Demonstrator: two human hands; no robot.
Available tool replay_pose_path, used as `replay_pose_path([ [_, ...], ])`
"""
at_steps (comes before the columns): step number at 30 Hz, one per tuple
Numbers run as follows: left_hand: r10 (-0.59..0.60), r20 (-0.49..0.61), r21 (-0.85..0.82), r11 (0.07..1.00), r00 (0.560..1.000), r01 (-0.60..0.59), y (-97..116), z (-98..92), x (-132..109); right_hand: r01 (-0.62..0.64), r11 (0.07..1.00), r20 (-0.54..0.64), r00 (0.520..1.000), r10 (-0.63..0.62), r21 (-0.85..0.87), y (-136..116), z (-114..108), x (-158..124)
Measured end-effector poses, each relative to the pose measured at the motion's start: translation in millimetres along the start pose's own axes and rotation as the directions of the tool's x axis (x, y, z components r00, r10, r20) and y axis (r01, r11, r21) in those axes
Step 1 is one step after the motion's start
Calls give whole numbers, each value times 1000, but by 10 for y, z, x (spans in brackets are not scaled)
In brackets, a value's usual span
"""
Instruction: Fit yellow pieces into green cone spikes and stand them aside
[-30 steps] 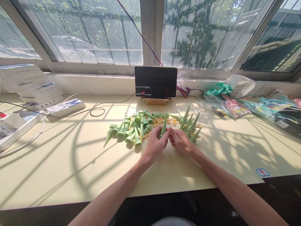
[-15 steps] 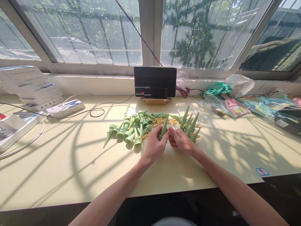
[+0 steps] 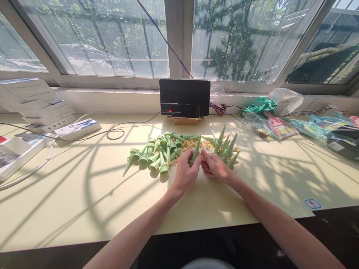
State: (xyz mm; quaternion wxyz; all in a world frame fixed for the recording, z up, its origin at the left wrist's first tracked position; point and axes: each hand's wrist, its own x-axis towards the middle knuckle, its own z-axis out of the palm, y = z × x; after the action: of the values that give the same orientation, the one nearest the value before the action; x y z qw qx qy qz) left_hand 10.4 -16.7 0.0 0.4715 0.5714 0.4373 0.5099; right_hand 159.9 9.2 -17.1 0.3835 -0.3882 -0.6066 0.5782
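Green plastic cone (image 3: pixel 195 151) is gripped upright by the closed left hand (image 3: pixel 185 173) above the table (image 3: pixel 70 194); its base is pinched by the right hand (image 3: pixel 215 167), beside the green pile (image 3: pixel 157 154).

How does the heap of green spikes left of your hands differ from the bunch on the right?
The left heap lies flat, its spikes on their sides pointing many ways; the right bunch stands upright, tips up. The left heap holds more and spreads wider; the right bunch is a tight few. Both are the same green cones on the table. The left hand holds one more spike, tip up.
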Motion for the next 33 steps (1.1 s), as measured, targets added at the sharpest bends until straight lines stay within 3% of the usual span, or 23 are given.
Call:
replay_pose_path([
  [5,-86,21,-130,988,996,88,-33,7,40,64,984,-69,995,-76,-164,-8,14,-13],
  [9,-126,9,-192,973,992,125,-46,6,58,140,892,-91,976,-198,-429,-40,30,-44],
  [11,-141,6,-190,972,990,140,-38,9,57,131,870,-104,974,-203,-475,-54,36,-58],
  [23,-213,-8,-49,976,977,213,34,20,56,127,925,-42,988,-151,-359,-39,13,-48],
  [33,-308,40,-156,938,951,310,-9,12,57,170,920,-62,977,-204,-352,-32,29,-48],
])
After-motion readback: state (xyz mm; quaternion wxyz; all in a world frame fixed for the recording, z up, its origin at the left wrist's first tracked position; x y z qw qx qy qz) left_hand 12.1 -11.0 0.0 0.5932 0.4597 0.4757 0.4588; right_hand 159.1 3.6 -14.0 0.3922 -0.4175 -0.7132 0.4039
